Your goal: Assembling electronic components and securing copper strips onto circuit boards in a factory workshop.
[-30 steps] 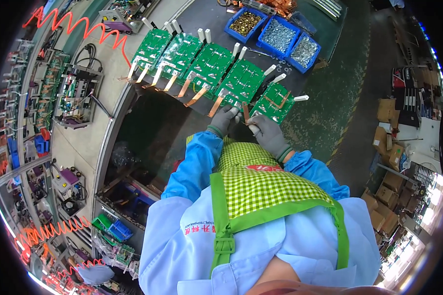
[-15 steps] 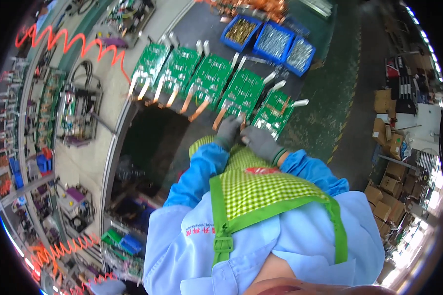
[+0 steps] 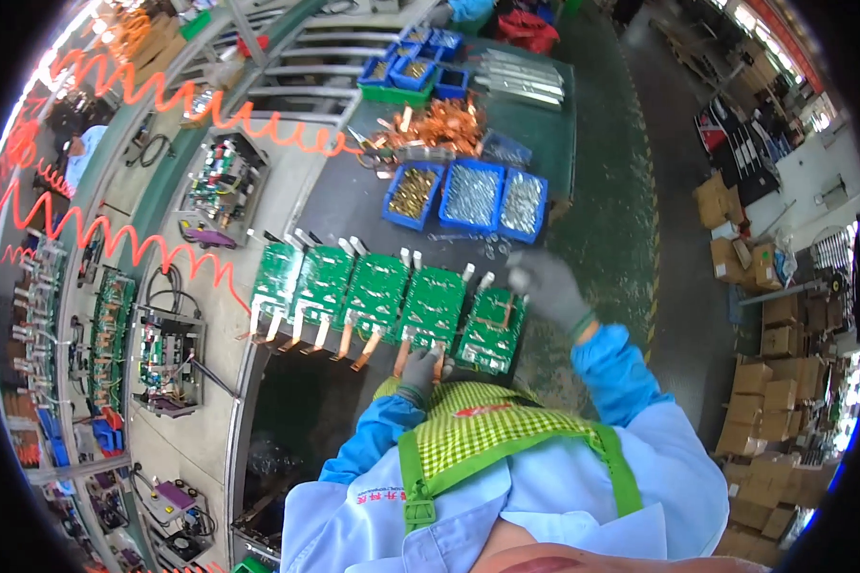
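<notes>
Several green circuit boards lie side by side in a row, with pale metal tabs at their far edges and copper strips jutting from the near edges of most. My left hand, in a grey glove, is closed at the near edge of the second board from the right. Its fingertips pinch a copper strip there. My right hand, also gloved, is raised just right of the rightmost board, short of the blue bins. Motion smears its fingers, and whether they hold anything is hidden.
Beyond the boards stand blue bins of brass-coloured fasteners and silver fasteners. A heap of copper pieces and stacked metal bars lie farther back. At left hangs a coiled red hose; cardboard boxes stand at right.
My right hand has left the board's near edge and moved away and right, toward the bins. My left hand stays at the copper strip. The view has shifted, showing more of the far bench.
</notes>
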`<act>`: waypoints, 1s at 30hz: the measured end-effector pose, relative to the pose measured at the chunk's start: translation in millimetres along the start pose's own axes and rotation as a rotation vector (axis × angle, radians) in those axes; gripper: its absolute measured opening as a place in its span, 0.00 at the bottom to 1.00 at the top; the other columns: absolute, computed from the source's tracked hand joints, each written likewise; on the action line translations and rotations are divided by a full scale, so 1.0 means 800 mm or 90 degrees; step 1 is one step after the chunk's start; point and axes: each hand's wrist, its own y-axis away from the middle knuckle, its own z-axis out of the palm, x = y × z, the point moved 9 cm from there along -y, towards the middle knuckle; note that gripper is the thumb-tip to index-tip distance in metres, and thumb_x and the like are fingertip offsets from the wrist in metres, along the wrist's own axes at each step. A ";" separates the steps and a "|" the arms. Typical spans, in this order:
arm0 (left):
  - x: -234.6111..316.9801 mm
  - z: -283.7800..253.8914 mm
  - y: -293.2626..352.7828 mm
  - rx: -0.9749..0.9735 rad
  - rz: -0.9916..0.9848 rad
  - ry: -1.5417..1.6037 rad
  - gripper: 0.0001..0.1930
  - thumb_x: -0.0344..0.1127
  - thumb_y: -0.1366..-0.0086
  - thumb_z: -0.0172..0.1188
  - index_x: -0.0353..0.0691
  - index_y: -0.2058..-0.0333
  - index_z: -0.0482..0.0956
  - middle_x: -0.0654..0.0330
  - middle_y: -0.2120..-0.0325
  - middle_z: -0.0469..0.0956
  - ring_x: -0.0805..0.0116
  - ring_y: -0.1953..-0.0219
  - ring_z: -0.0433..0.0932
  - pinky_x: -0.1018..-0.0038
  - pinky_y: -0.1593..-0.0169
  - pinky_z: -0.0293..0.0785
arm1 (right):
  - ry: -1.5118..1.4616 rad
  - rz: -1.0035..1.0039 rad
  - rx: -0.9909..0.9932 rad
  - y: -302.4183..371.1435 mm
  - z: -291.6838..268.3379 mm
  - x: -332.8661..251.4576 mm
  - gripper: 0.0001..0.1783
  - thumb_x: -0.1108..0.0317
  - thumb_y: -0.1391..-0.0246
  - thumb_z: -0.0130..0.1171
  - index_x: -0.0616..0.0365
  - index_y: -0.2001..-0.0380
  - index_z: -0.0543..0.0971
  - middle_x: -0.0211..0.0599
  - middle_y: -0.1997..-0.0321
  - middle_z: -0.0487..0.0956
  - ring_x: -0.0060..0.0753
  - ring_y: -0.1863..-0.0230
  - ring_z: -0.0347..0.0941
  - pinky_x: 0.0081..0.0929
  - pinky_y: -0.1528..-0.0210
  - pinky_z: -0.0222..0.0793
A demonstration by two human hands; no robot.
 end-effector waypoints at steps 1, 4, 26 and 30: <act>0.011 0.009 0.010 -0.038 0.022 0.002 0.12 0.36 0.38 0.52 0.31 0.64 0.70 0.56 0.75 0.74 0.70 0.77 0.73 0.79 0.76 0.71 | -0.026 0.060 0.026 -0.012 -0.025 0.036 0.17 0.57 0.50 0.53 0.55 0.61 0.76 0.44 0.59 0.76 0.45 0.56 0.72 0.34 0.54 0.67; 0.025 0.013 0.020 0.005 0.027 -0.034 0.11 0.37 0.38 0.52 0.33 0.66 0.71 0.58 0.77 0.72 0.72 0.78 0.72 0.80 0.77 0.68 | 0.058 0.171 0.116 -0.033 -0.054 0.167 0.17 0.57 0.50 0.53 0.55 0.60 0.75 0.44 0.64 0.76 0.46 0.59 0.72 0.35 0.56 0.67; -0.016 -0.015 0.012 0.065 -0.060 0.015 0.12 0.36 0.39 0.52 0.29 0.66 0.72 0.56 0.74 0.75 0.72 0.75 0.73 0.78 0.69 0.70 | 0.196 0.223 0.024 -0.163 0.070 0.381 0.11 0.60 0.53 0.52 0.49 0.66 0.77 0.41 0.57 0.73 0.46 0.58 0.70 0.40 0.57 0.66; -0.023 -0.014 0.006 0.038 -0.083 -0.008 0.12 0.34 0.39 0.52 0.31 0.63 0.70 0.56 0.72 0.72 0.69 0.75 0.70 0.76 0.70 0.68 | 0.204 0.243 -0.026 -0.174 0.064 0.392 0.11 0.61 0.54 0.53 0.50 0.66 0.77 0.44 0.59 0.74 0.46 0.58 0.70 0.40 0.56 0.66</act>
